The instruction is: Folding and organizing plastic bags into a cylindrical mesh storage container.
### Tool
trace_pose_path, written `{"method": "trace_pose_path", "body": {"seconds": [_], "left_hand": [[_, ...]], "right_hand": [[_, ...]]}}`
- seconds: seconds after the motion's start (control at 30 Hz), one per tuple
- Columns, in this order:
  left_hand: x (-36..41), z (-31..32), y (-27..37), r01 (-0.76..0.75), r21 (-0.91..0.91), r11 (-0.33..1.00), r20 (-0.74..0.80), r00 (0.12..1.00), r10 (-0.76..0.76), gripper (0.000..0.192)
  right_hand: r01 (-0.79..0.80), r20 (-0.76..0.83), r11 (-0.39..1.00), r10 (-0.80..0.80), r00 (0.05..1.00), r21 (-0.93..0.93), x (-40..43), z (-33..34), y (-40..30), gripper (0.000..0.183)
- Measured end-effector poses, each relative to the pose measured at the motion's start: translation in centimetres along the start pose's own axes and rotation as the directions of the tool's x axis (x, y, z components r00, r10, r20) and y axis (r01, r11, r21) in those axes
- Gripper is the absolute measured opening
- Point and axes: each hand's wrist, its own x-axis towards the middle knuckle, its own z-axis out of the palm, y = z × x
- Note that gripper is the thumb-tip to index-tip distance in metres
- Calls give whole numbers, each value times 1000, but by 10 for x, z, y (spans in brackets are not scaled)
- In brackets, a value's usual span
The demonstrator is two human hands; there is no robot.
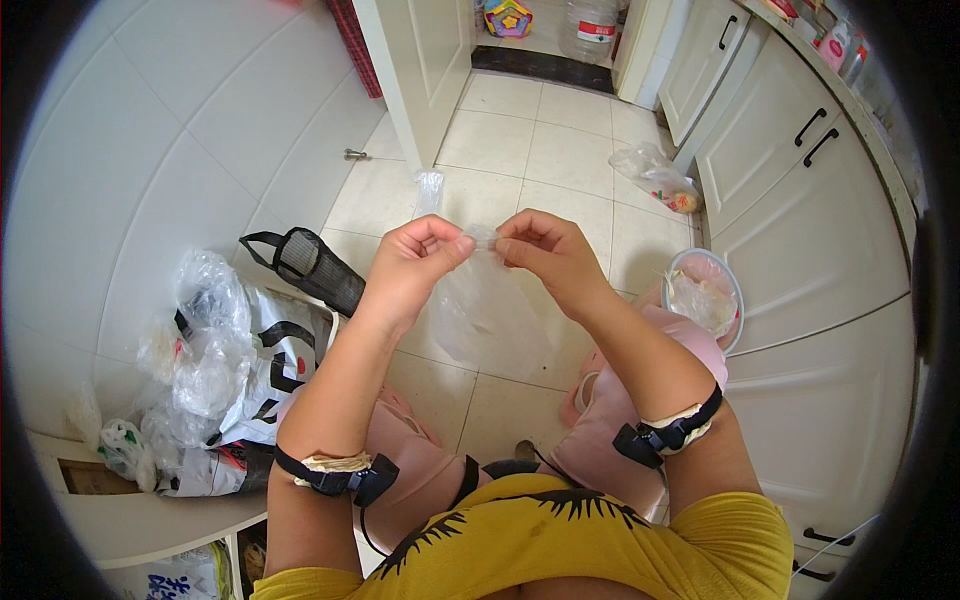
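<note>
A clear plastic bag (487, 319) hangs in front of me, above the tiled floor between my feet. My left hand (427, 251) pinches one side of its gathered top between thumb and fingers. Close beside it, my right hand (544, 251) pinches the other side of that top in the same way. Only a short stretch of plastic shows between my fingertips. Behind my left hand, a folded strip of clear plastic (430, 191) shows near the foot of the door.
At left, crumpled plastic bags (214, 352) lie by a black mesh holder (319, 270). A lined waste bin (739, 300) stands at right before the cabinets (810, 240). Farther off are a bag with contents (652, 176), an open door (420, 67) and a large water bottle (589, 34).
</note>
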Motion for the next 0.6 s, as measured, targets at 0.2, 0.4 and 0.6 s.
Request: {"method": "trace_pose_path", "body": {"seconds": [0.2, 0.4, 0.6], "left_hand": [[-1, 8, -6, -58, 272, 961, -7, 998, 62, 7], [3, 9, -16, -262, 416, 871, -30, 953, 301, 10], [-1, 9, -13, -191, 314, 930, -107, 966, 234, 9]], "right_hand": [[-216, 11, 970, 216, 976, 107, 2, 1, 1, 13], [-291, -29, 893, 320, 947, 342, 2, 1, 4, 12], [-250, -89, 881, 309, 947, 401, 0, -1, -2, 13]]}}
